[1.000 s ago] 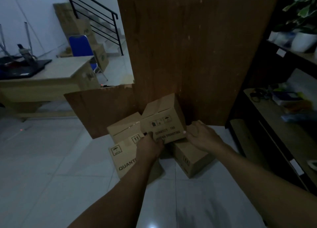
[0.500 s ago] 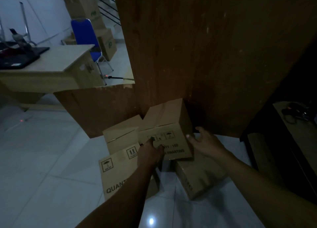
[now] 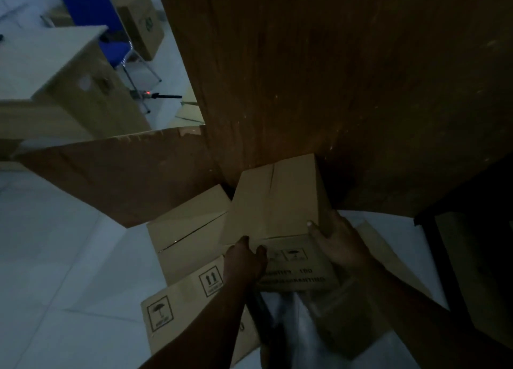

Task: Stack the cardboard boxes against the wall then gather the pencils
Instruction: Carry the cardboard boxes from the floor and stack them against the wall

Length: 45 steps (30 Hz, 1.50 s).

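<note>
Hands clamp the top box [image 3: 274, 202] from both sides: left hand [image 3: 244, 260] curled on its near left corner, right hand [image 3: 337, 241] wrapped round its right edge. Its far end touches the wood panel [image 3: 319, 77] (lighting is dim). Left of the top box stands a second box [image 3: 188, 230]; nearer, a third box [image 3: 183, 304] and a fourth box [image 3: 361, 307] lie on the floor [image 3: 55, 271].

Cardboard boxes [image 3: 191, 230] on tiled floor [image 3: 55, 257]

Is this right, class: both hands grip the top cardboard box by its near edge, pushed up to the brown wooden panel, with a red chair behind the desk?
Not quite. The head view shows the chair is blue, not red. The rest stands: the left hand and right hand grip the top cardboard box at its near edge, against the brown wooden panel, with the desk in front of the chair.
</note>
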### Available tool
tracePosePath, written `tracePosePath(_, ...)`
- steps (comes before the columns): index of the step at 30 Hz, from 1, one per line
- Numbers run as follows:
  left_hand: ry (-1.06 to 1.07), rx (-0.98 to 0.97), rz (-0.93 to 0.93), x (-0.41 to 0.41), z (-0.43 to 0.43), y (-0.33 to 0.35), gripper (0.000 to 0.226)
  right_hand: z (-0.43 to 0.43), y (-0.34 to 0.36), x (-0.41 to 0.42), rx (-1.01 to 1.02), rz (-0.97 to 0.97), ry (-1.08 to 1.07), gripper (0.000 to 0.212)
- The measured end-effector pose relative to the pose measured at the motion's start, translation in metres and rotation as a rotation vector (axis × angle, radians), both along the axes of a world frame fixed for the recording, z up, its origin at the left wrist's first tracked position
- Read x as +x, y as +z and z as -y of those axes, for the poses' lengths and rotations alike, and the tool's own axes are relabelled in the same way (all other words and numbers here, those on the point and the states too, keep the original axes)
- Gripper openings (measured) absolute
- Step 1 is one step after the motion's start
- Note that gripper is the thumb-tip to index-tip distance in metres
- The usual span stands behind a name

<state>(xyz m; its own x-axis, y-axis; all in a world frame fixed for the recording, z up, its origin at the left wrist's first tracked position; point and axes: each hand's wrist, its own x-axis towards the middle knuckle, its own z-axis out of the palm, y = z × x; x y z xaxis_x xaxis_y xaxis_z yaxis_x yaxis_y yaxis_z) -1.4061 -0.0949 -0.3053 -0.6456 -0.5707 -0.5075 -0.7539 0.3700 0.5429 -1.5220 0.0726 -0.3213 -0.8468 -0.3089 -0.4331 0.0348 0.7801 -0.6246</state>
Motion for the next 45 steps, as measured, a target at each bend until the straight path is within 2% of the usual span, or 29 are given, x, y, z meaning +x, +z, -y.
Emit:
tracePosePath(2, 0.011, -0.003, 0.036, -0.015, 0.02, -0.02, 0.056, 0.018, -0.018, -0.014, 0.032, -0.03, -0.048, 0.091)
tracePosePath(5, 0.031, 0.01, 0.095, -0.035, 0.043, -0.053, 0.058, 0.04, -0.041, -0.034, 0.144, -0.06, -0.093, 0.079)
tracePosePath(8, 0.105, 0.026, 0.15, -0.052, 0.065, -0.09, 0.055, 0.055, -0.075, -0.057, 0.221, -0.005, -0.133, 0.078)
tracePosePath(14, 0.305, 0.109, 0.181, -0.061, 0.089, -0.133, 0.053, 0.045, -0.116, -0.066, 0.082, 0.088, -0.188, 0.088)
tracePosePath(16, 0.407, 0.178, 0.152, -0.065, 0.09, -0.139, 0.056, 0.04, -0.121, -0.067, 0.029, 0.126, -0.218, 0.082)
tracePosePath(18, 0.468, 0.218, 0.132, -0.067, 0.091, -0.143, 0.063, 0.035, -0.124, -0.068, -0.01, 0.14, -0.232, 0.078)
tracePosePath(22, 0.51, 0.253, 0.127, -0.067, 0.092, -0.152, 0.106, 0.028, -0.127, -0.069, -0.036, 0.147, -0.224, 0.079)
tracePosePath(24, 0.552, 0.316, 0.127, -0.068, 0.09, -0.154, 0.112, 0.019, -0.128, -0.068, -0.032, 0.157, -0.249, 0.076)
tracePosePath(25, 0.576, 0.375, 0.124, -0.07, 0.088, -0.149, 0.108, 0.015, -0.128, -0.068, -0.025, 0.161, -0.253, 0.073)
tracePosePath(28, 0.57, 0.455, 0.075, -0.076, 0.076, -0.142, 0.07, -0.008, -0.127, -0.07, 0.006, 0.21, -0.307, 0.076)
tracePosePath(29, 0.57, 0.452, 0.061, -0.076, 0.073, -0.143, 0.063, -0.015, -0.127, -0.07, -0.001, 0.243, -0.343, 0.078)
tracePosePath(32, 0.534, 0.401, 0.02, -0.078, 0.065, -0.138, 0.063, -0.026, -0.125, -0.07, -0.057, 0.308, -0.412, 0.069)
tracePosePath(36, 0.501, 0.348, 0.001, -0.071, 0.053, -0.13, 0.071, -0.034, -0.121, -0.064, -0.118, 0.281, -0.437, 0.06)
tracePosePath(45, 0.393, 0.295, -0.04, -0.061, 0.016, -0.103, 0.069, -0.071, -0.1, -0.025, -0.15, 0.173, -0.551, 0.069)
